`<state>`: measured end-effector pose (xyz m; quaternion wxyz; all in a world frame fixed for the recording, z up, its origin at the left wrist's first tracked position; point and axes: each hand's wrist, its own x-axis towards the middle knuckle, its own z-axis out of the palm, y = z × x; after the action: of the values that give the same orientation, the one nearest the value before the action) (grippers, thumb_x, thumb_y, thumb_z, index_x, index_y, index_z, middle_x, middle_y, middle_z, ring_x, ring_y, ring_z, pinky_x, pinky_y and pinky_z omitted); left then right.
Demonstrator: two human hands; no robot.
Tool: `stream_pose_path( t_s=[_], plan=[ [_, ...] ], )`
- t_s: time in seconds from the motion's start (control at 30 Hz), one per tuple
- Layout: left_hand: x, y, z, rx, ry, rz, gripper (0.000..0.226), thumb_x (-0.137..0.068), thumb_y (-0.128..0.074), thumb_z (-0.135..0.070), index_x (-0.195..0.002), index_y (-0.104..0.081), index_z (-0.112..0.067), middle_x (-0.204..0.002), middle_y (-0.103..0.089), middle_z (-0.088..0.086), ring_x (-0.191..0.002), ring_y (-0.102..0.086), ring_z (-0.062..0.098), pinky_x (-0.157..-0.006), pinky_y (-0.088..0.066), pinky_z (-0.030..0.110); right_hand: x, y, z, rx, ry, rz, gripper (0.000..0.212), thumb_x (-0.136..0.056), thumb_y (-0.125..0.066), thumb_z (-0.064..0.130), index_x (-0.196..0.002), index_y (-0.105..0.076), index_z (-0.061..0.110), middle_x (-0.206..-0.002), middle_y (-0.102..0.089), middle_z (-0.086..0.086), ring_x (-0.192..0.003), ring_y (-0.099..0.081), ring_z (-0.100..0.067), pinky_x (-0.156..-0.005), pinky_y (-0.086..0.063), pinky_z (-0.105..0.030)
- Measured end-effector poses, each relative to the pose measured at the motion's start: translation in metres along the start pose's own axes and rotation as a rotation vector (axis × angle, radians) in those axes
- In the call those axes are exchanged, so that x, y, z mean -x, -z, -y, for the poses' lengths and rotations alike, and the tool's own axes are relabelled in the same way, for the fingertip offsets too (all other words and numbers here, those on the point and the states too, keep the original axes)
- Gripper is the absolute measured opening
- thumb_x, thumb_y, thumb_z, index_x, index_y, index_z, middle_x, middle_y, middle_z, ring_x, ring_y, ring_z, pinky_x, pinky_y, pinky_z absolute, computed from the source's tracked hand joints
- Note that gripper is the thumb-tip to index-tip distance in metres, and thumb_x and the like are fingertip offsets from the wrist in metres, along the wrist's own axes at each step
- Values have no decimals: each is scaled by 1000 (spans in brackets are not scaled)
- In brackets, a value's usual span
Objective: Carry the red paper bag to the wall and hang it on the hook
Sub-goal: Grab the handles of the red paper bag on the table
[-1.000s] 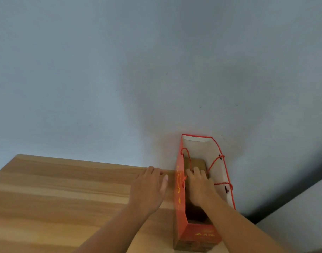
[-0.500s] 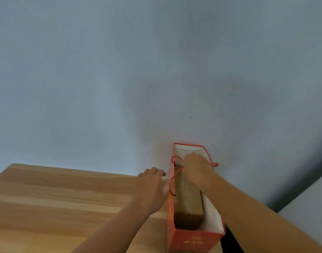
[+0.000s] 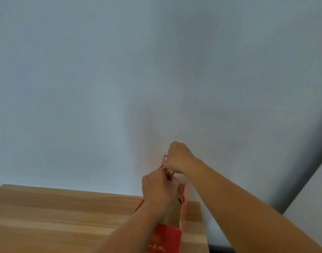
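Note:
The red paper bag [image 3: 166, 238] with gold lettering stands on the right end of the wooden table [image 3: 56, 216], a brown box inside it. My left hand [image 3: 156, 187] is closed on the bag's red cord handles above the opening. My right hand [image 3: 178, 157] is a fist higher up, gripping the top of the red cords near the wall. Both forearms cover most of the bag. No hook shows on the wall.
A pale blue-grey wall [image 3: 120, 79] fills most of the view directly behind the table. A dark gap and a lighter wall surface [image 3: 312, 194] lie at the right. The table's right edge is just beside the bag.
My right hand came out of the bag and rose with the cord handles. My left hand left the tabletop and closed on the handles. The view tilted upward.

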<state>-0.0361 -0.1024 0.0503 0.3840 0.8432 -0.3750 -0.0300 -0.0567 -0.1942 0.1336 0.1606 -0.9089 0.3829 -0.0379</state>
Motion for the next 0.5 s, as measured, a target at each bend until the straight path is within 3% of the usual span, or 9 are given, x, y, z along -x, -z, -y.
stream_pose_path(
  t_s=[0.13,0.23,0.37,0.5],
  plan=[
    [-10,25,9,-73,-112,-29,15,-87,-63,-29,-88,-76,-22,-80,-79,-2,-75,-70,18,-75,-53,31,7,8,-16,-30,69,135,16,-86,-68,14,-76,-61,3,-67,-55,-7,-59,-51,-21,-52,-41,-27],
    [-14,51,18,-134,-228,-11,20,-85,-64,-25,-96,-81,-24,-87,-82,-4,-78,-72,12,-79,-58,32,18,1,-26,-104,206,204,12,-88,-66,10,-91,-75,3,-75,-64,-6,-63,-56,-19,-58,-44,-27],
    [-5,85,31,-183,-244,-73,20,-87,-67,-23,-101,-81,-25,-90,-82,-9,-81,-73,6,-81,-55,22,25,-16,-17,-83,357,37,10,-95,-65,14,-99,-74,12,-90,-69,-5,-84,-67,-23,-73,-53,-34],
    [20,119,54,-234,-153,-167,16,-87,-69,-25,-98,-81,-29,-83,-80,-13,-78,-72,4,-76,-50,17,30,-29,2,-55,469,-55,13,-99,-65,24,-101,-71,14,-109,-61,-4,-95,-64,-23,-84,-55,-38]
  ],
)
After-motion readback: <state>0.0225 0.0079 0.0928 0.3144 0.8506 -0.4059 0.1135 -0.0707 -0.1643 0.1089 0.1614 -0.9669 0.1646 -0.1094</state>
